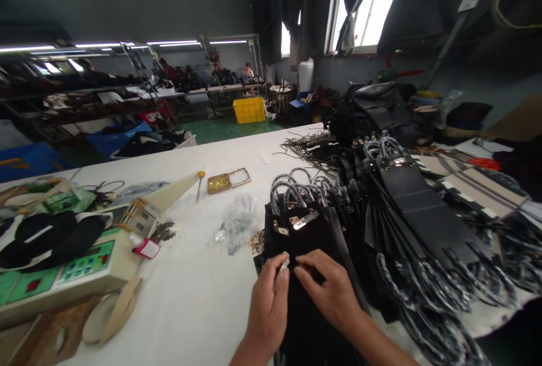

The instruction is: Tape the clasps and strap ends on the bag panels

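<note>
Over a black leather-like bag panel (322, 230), my left hand (269, 304) pinches a small pale piece (285, 262) between thumb and fingertips. Just to its right is my right hand (328, 287), fingers bent and tips close together; whatever they hold, if anything, is too small to make out. Beyond both hands, a metal clasp (305, 220) is fixed near the panel's top edge. Curved handles (292, 188) in clear plastic wrap rise behind it. Small gold-coloured metal parts (256, 240) lie at the panel's left edge.
A clear plastic bag (239, 219) and an open small box (218, 183) with gold-coloured bits lie on the white table (190, 298). A screwdriver (200, 186) is farther left, near a machine with green panels (87, 261). Stacked black bag pieces (423, 202) fill the right side.
</note>
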`<state>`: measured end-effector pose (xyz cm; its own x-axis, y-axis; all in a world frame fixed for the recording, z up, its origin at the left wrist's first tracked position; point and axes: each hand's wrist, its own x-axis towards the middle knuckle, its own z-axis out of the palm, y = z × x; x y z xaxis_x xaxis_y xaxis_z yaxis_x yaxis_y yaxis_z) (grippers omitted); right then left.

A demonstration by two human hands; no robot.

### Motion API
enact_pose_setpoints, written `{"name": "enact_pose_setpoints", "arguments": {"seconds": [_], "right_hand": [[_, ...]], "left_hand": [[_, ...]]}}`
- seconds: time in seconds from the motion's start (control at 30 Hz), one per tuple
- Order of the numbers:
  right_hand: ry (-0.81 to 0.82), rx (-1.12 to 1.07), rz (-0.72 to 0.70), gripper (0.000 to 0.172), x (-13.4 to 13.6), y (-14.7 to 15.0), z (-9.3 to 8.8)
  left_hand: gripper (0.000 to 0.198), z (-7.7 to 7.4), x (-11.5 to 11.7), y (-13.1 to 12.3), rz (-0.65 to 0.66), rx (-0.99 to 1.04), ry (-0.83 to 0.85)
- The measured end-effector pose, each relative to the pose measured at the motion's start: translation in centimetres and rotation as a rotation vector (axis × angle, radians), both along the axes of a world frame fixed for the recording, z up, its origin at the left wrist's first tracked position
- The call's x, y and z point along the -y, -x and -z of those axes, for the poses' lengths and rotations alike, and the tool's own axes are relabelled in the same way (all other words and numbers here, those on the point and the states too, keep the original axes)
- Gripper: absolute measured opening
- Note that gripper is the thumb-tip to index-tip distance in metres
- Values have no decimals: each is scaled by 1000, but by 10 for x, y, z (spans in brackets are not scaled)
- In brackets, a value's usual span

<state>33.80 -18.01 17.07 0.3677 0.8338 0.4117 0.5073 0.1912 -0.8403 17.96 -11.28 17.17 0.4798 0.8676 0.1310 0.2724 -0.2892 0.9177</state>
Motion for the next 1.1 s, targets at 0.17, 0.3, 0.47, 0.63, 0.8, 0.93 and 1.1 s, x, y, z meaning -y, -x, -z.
{"name": "enact_pose_setpoints", "arguments": {"seconds": [0.17, 0.3, 0.47, 0.63, 0.8, 0.93, 1.1], "right_hand": [[143, -153, -104, 14, 8, 0, -26], [173, -117, -133, 11, 11, -7, -33], [202, -22, -175, 11, 14, -10, -38], [236, 21, -213, 13, 15, -10, -41], [264, -15, -228, 12, 11, -8, -43], [275, -80, -310, 13, 10, -9, -60], [150, -115, -173, 16, -4, -41, -65]], "left_hand": [[59, -8, 12, 0, 140, -52, -142], [67, -16, 15, 3, 166, -132, -325], [70, -21, 15, 6, 191, -172, -435], [42, -20, 9, 6, 179, -121, -306], [20, -32, 13, 1, 136, -11, 34], [25, -25, 8, -6, 63, 163, 427], [32, 19, -35, 2, -145, 296, 652]]}}
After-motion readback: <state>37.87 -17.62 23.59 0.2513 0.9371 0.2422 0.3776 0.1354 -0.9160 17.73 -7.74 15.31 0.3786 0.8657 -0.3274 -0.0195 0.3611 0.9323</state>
